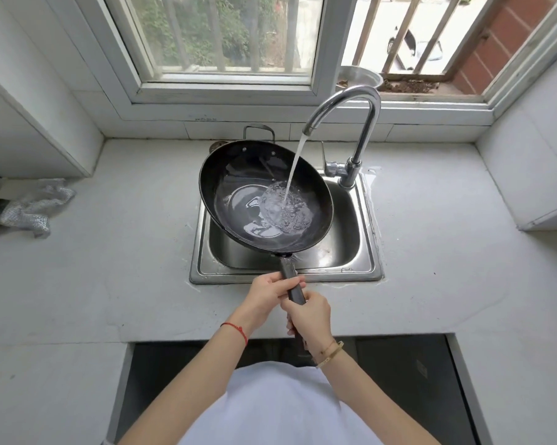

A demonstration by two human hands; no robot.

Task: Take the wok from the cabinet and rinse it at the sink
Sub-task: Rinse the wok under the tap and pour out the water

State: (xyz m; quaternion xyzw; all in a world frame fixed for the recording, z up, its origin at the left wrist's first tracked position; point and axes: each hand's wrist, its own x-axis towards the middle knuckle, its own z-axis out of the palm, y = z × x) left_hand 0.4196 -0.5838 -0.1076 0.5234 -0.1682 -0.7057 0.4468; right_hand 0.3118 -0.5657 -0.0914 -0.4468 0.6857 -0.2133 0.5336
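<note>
A black wok [238, 175] with a long dark handle hangs tilted over the steel sink [367, 261]. Water runs from the curved chrome faucet [360, 101] and splashes into the right side of the wok, pooling there. My left hand [267, 297] grips the handle close to the wok's rim. My right hand [309, 319] grips the same handle just behind it, nearer my body. Both hands are above the counter's front strip, in front of the sink.
A white stone counter [110, 268] surrounds the sink. A crumpled silver scouring cloth [30, 207] lies at the left. White cabinets stand at both sides. A window with bars is behind the faucet, and a metal bowl [360, 77] sits on its sill.
</note>
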